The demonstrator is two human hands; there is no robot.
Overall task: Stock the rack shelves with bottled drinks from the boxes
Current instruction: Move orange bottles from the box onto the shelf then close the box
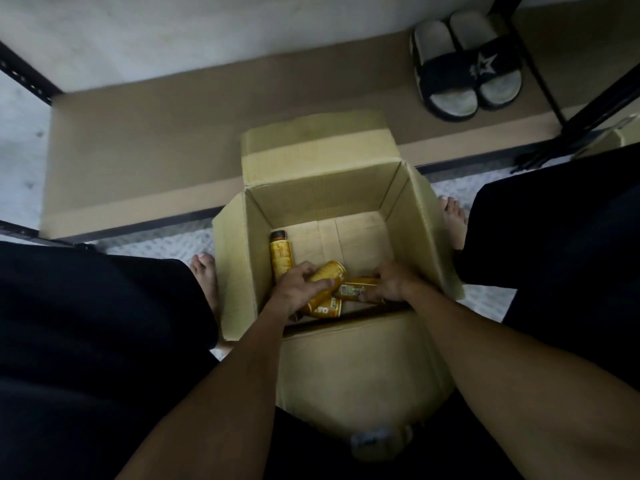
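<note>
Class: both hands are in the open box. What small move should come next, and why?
Probably lift both hands up out of the box: the left hand grips one yellow bottle, the right hand a second bottle, and the low shelf lies just ahead.

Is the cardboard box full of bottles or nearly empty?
Nearly empty. The box floor is mostly bare; a few yellow bottles lie at its near side, left hand and right hand gripping some.

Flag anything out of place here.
A pair of slippers sits on the rack shelf meant for drinks. The bottles left in the box lie jumbled on their sides.
</note>
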